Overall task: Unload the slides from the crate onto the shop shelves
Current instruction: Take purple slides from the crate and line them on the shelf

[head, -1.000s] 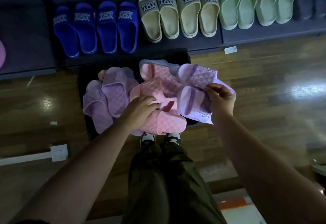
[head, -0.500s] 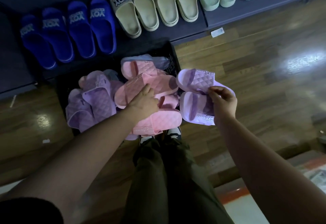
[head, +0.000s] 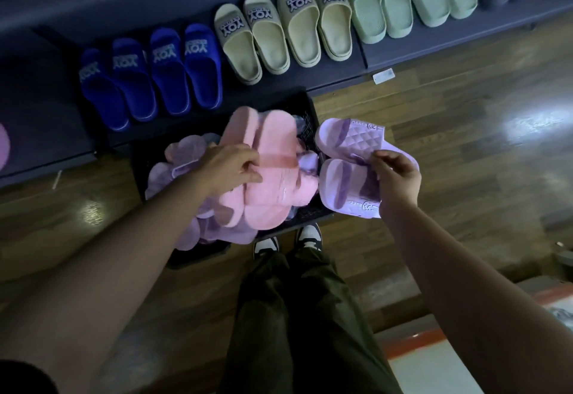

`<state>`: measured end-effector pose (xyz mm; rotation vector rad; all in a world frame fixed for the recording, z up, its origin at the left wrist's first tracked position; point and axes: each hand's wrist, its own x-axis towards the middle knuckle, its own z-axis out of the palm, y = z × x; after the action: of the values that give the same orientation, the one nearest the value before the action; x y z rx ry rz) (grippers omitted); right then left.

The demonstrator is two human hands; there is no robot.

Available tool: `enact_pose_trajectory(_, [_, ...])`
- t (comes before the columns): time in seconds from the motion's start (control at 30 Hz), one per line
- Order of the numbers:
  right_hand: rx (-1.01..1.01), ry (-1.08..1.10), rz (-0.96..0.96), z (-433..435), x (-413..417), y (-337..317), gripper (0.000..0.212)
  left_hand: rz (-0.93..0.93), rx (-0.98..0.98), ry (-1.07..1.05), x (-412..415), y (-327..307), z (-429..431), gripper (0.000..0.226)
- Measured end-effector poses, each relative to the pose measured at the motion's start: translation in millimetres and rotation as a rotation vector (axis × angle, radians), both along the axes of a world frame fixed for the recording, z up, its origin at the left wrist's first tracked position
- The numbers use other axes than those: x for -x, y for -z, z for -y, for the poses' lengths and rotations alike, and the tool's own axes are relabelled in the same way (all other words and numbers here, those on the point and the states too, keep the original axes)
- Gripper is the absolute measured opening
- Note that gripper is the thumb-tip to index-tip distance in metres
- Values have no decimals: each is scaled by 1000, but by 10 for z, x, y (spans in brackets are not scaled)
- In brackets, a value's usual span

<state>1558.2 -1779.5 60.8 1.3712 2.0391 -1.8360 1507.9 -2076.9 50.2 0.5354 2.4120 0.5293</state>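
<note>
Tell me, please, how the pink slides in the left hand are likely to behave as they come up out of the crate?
The pink slides look like thick moulded foam, so probably light and fairly stiff. The left hand pinches two at once by one side, so they may splay or one could slip. Lilac slides crowd the crate beneath, so a strap might snag.

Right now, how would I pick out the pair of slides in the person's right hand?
Start at the dark shelf lined with blue, beige and green slides, then drop to the black crate on the floor below it. Just right of the crate, the right hand pinches the lilac pair. Unlike the pink pair beside it, it is pale purple with quilted straps.
</note>
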Motion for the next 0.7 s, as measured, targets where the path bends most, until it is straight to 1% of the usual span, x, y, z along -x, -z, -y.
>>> enact_pose_trajectory(0.07, [16, -23, -9, 63, 70, -124, 11, -17, -63, -208, -35, -124, 50, 25])
enact_pose_trajectory(0.17, [57, -48, -21, 152, 184, -319, 13, -33, -159, -471, -80, -325, 63, 22])
enact_pose_trajectory(0.23, [79, -65, -36, 209, 257, -455, 16, 0, -264, -654, -117, -456, 63, 18])
enact_pose_trajectory(0.3, [86, -73, -56, 257, 331, -595, 17, 76, -366, -837, -165, -583, 65, 14])
enact_pose_trajectory(0.37, [110, -59, -86, 304, 405, -735, 19, 144, -476, -929, -226, -686, 58, 22])
enact_pose_trajectory(0.47, [144, -64, -122, 367, 509, -927, 21, 165, -611, -1023, -302, -879, 13, 20])
enact_pose_trajectory(0.63, [176, -88, -139, 414, 636, -1323, 25, 146, -661, -1174, -405, -1273, -110, 16])
enact_pose_trajectory(0.67, [175, -113, -143, 419, 649, -1418, 23, 161, -669, -1207, -422, -1362, -123, 19])
enact_pose_trajectory(0.7, [168, -141, -144, 428, 661, -1520, 21, 186, -690, -1243, -439, -1457, -125, 27])
